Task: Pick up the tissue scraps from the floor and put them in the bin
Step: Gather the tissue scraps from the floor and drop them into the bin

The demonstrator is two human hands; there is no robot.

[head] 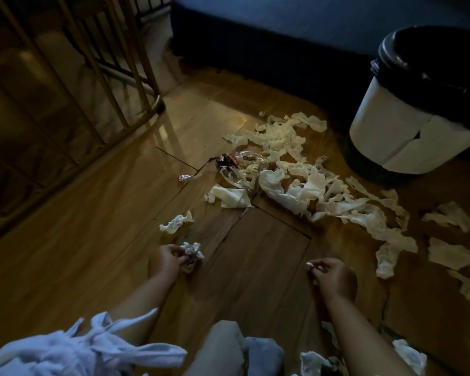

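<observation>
Over floor (92, 240) | left grip (164, 260) holds wad (192, 251) | right grip (334, 276) pinches scrap (309, 265)

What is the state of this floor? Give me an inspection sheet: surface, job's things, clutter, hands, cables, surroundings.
Surface: glossy wooden floor, dark seams between boards.
Job's things: tissue scraps strewn from the centre towards the right; one loose scrap beyond the left hand; bin upright at rear right, black liner, apart from both hands.
Clutter: clear plastic wrapper among the scraps; small twisted wrapper to its left.
Hands: left hand grips a crumpled tissue; right hand pinches a small bit of tissue.
Cables: nothing seen.
Surroundings: wooden slatted frame at left; dark blue furniture behind; pale cloth in the foreground.
</observation>
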